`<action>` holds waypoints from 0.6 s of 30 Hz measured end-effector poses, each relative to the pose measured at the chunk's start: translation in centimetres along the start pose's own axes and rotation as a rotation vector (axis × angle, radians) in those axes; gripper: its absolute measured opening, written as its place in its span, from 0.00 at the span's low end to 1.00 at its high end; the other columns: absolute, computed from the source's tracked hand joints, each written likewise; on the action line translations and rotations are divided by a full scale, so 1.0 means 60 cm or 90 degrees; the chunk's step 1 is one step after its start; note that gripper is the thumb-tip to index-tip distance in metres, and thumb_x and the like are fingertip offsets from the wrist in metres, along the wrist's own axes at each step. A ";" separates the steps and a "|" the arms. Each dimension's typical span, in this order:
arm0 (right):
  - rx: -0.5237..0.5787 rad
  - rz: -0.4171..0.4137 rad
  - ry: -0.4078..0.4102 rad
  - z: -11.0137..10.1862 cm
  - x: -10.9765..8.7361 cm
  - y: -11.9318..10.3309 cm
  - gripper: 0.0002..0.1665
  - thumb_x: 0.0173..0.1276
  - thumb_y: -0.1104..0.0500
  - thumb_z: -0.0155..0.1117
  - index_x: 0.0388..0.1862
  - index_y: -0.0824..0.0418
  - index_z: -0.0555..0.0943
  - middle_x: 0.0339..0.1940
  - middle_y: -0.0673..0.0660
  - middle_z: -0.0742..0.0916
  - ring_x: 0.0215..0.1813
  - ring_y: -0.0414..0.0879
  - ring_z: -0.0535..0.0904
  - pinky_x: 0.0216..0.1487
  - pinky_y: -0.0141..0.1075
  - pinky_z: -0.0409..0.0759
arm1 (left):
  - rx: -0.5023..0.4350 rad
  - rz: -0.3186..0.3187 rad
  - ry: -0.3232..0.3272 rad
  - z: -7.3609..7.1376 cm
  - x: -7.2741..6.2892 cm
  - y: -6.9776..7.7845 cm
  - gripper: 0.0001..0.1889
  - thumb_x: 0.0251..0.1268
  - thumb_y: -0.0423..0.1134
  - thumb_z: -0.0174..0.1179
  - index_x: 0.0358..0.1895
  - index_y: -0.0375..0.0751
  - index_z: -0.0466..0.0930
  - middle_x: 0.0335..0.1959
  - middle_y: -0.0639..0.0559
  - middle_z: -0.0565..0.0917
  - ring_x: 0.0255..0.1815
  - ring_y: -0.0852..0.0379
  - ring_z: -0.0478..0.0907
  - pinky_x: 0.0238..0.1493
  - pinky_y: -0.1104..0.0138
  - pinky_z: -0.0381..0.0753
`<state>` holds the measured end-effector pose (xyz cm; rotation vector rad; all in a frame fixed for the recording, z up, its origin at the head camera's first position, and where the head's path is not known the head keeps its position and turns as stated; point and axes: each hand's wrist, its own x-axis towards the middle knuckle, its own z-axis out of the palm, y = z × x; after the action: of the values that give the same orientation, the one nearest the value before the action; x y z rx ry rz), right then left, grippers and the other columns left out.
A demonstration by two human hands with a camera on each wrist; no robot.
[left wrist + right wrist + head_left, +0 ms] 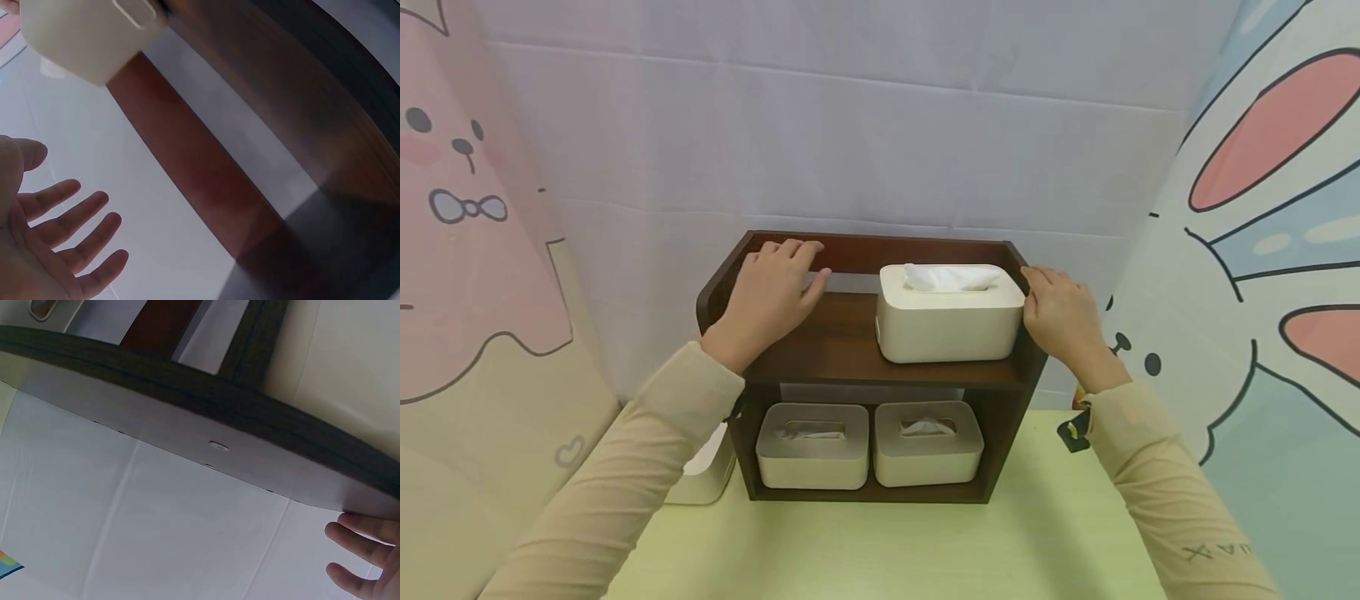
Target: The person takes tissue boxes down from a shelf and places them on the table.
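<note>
Tissue box parked up top on the right, both grips loose around the shelf

Most of the view is taken up by a pale backdrop (850, 125), flanked by a pink cartoon panel (475, 283) on the left and a bunny panel (1262, 250) on the right. Below that, a yellow-green desk (880, 550) can be seen, with a dark brown two-tier shelf (823, 342) stood on it.

The upper tissue box (951, 333) is set on the top tier, over at the right end, bare board left beside it. The lower tier is mostly taken up by a left lower box (812, 472) and a right lower box (928, 468), side by side. One more box (707, 483) is tucked on the desk just left of the shelf, partly blocked by the left sleeve (647, 450).

The left grip (775, 292) is held wide, fingers spread over the top tier's left end, nothing in it. The right grip (1063, 312) is kept loose at the shelf's right side, nothing held; whether the upper box is touched can't be told. A small dark tag (1072, 433) is seen by that wrist, and white tissue (951, 277) is left poking out up top.
</note>
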<state>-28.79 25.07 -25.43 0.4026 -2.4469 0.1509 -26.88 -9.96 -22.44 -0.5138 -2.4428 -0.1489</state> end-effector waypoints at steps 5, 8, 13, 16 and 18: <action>0.001 0.003 -0.003 -0.002 0.000 0.000 0.24 0.64 0.63 0.41 0.56 0.70 0.72 0.55 0.69 0.78 0.54 0.65 0.73 0.44 0.60 0.71 | -0.053 0.018 -0.030 0.022 0.014 0.039 0.23 0.69 0.52 0.43 0.58 0.41 0.70 0.56 0.43 0.75 0.54 0.40 0.71 0.50 0.50 0.71; 0.002 0.001 0.000 -0.003 -0.001 0.001 0.24 0.64 0.63 0.42 0.56 0.71 0.72 0.54 0.69 0.78 0.54 0.65 0.73 0.44 0.60 0.71 | -0.076 0.024 -0.051 0.035 0.023 0.063 0.24 0.69 0.55 0.41 0.58 0.42 0.70 0.57 0.45 0.74 0.55 0.42 0.70 0.51 0.51 0.71; 0.004 -0.001 0.004 -0.001 -0.001 0.001 0.24 0.64 0.64 0.42 0.56 0.71 0.72 0.54 0.70 0.78 0.53 0.65 0.74 0.43 0.60 0.71 | -0.087 0.026 -0.094 0.050 0.035 0.095 0.28 0.69 0.60 0.36 0.59 0.43 0.69 0.58 0.48 0.72 0.57 0.44 0.68 0.53 0.51 0.69; 0.006 -0.002 0.004 0.000 -0.002 0.002 0.24 0.64 0.64 0.42 0.56 0.71 0.72 0.54 0.70 0.78 0.53 0.66 0.74 0.43 0.61 0.71 | -0.079 0.024 -0.121 0.058 0.040 0.107 0.30 0.68 0.61 0.35 0.62 0.44 0.67 0.60 0.48 0.71 0.58 0.44 0.67 0.54 0.52 0.69; 0.006 -0.002 0.003 0.000 -0.002 0.003 0.24 0.63 0.64 0.42 0.56 0.71 0.72 0.54 0.70 0.78 0.53 0.66 0.74 0.44 0.60 0.71 | -0.074 0.021 -0.137 0.062 0.044 0.113 0.32 0.68 0.63 0.34 0.63 0.45 0.66 0.61 0.48 0.70 0.58 0.44 0.66 0.54 0.51 0.68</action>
<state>-28.80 25.24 -25.51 0.4097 -2.4424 0.1620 -28.21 -2.02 -23.93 -0.6498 -2.6446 -0.2335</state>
